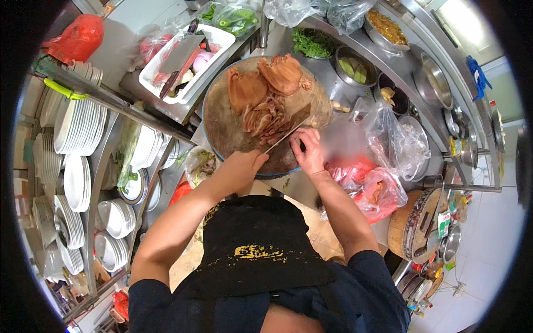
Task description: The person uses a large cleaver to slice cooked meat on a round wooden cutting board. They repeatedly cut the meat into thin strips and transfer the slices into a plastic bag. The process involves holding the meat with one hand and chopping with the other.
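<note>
My left hand (249,166) is wrapped round the handle of a cleaver (293,123), whose blade slants up and right over a round chopping board (222,130). Just right of the blade is my right hand (308,149), its fingers curled in; whether they pinch anything is hidden. Thin brown slices of cooked meat (264,115) lie heaped left of the blade. Behind the heap, toward the far side of the board, rest two larger brown pieces of meat, a left one (246,89) and a right one (281,74).
A second cleaver (180,53) lies across a white tray (225,41) at far left. Stacked white plates (80,130) fill the left shelves. Right of the board are plastic bags (391,141), a bowl of greens (313,43), metal bowls (355,66) and another round chopping block (413,222).
</note>
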The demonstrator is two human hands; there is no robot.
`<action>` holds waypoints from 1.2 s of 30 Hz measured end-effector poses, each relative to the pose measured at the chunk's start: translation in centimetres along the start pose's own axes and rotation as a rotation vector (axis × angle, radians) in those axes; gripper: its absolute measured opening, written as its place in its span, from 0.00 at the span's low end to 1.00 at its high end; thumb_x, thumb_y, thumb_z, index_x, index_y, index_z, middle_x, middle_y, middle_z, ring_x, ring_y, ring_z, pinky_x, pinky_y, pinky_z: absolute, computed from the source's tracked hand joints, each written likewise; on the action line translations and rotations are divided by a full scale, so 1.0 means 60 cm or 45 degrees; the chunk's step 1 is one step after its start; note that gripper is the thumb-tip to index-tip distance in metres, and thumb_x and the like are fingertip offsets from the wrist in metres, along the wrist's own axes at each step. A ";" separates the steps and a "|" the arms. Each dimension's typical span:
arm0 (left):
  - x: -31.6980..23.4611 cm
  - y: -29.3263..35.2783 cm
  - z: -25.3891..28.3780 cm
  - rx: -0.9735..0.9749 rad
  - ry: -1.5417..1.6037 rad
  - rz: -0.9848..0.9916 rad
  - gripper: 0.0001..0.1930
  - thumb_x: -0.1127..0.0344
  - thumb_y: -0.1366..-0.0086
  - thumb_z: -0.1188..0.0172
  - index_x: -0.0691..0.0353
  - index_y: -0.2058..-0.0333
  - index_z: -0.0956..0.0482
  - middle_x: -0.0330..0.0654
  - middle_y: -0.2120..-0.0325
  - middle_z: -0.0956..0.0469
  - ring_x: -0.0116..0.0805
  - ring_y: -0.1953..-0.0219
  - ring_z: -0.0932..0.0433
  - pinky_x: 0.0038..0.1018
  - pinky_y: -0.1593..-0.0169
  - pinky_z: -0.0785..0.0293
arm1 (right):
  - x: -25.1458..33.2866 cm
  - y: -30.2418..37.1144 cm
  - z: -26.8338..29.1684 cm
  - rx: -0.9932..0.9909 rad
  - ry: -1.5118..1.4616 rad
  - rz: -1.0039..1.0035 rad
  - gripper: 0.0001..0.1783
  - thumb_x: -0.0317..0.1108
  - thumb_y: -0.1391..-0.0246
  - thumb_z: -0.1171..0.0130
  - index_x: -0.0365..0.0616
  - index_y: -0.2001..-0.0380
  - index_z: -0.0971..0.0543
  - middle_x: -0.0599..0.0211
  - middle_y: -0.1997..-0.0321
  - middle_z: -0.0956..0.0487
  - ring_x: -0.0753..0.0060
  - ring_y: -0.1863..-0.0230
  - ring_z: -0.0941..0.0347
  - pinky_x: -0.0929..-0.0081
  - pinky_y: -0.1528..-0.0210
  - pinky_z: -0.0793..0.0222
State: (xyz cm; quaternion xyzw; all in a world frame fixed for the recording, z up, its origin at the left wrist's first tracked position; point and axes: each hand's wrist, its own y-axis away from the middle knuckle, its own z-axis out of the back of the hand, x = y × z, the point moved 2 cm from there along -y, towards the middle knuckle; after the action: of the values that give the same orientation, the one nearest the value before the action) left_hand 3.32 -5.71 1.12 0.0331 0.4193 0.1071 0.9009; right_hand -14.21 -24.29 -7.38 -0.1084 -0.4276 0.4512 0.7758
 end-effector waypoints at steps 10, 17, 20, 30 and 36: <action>-0.026 0.066 0.043 0.090 -0.047 0.218 0.19 0.53 0.21 0.51 0.64 0.54 0.20 0.61 0.66 0.18 0.66 0.60 0.19 0.52 0.56 0.25 | 0.005 0.008 -0.006 0.005 -0.003 0.000 0.10 0.23 0.52 0.31 0.42 0.64 0.18 0.58 0.56 0.19 0.49 0.52 0.23 0.59 0.47 0.26; -0.034 0.047 0.046 0.166 0.101 0.286 0.18 0.53 0.21 0.51 0.64 0.58 0.22 0.61 0.70 0.19 0.66 0.63 0.19 0.52 0.59 0.25 | 0.006 0.000 -0.003 0.011 -0.008 -0.004 0.09 0.23 0.54 0.31 0.42 0.66 0.17 0.59 0.57 0.18 0.50 0.53 0.23 0.59 0.49 0.24; -0.039 0.031 0.043 0.188 0.032 0.294 0.18 0.54 0.20 0.51 0.64 0.58 0.22 0.62 0.70 0.19 0.67 0.64 0.20 0.51 0.60 0.25 | 0.002 -0.002 -0.001 0.024 -0.009 -0.038 0.09 0.23 0.55 0.31 0.42 0.67 0.18 0.60 0.58 0.18 0.50 0.55 0.23 0.59 0.52 0.24; -0.004 -0.037 -0.020 0.134 0.032 0.207 0.19 0.55 0.21 0.50 0.67 0.53 0.21 0.64 0.65 0.19 0.69 0.60 0.21 0.50 0.57 0.25 | 0.004 -0.006 -0.004 -0.018 0.012 -0.042 0.11 0.22 0.58 0.31 0.43 0.68 0.18 0.61 0.60 0.18 0.52 0.57 0.22 0.61 0.54 0.24; -0.007 -0.006 0.039 0.118 -0.107 0.211 0.19 0.54 0.22 0.49 0.66 0.58 0.20 0.62 0.68 0.19 0.64 0.61 0.19 0.48 0.59 0.25 | -0.004 -0.009 0.002 0.013 -0.012 -0.016 0.10 0.23 0.56 0.31 0.42 0.68 0.18 0.61 0.60 0.19 0.51 0.55 0.24 0.59 0.51 0.25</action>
State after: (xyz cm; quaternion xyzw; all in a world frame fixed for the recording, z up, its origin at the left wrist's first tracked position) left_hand 4.90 -6.06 2.86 0.1137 0.3815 0.1601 0.9033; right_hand -14.00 -24.82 -7.16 -0.0997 -0.4296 0.4490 0.7771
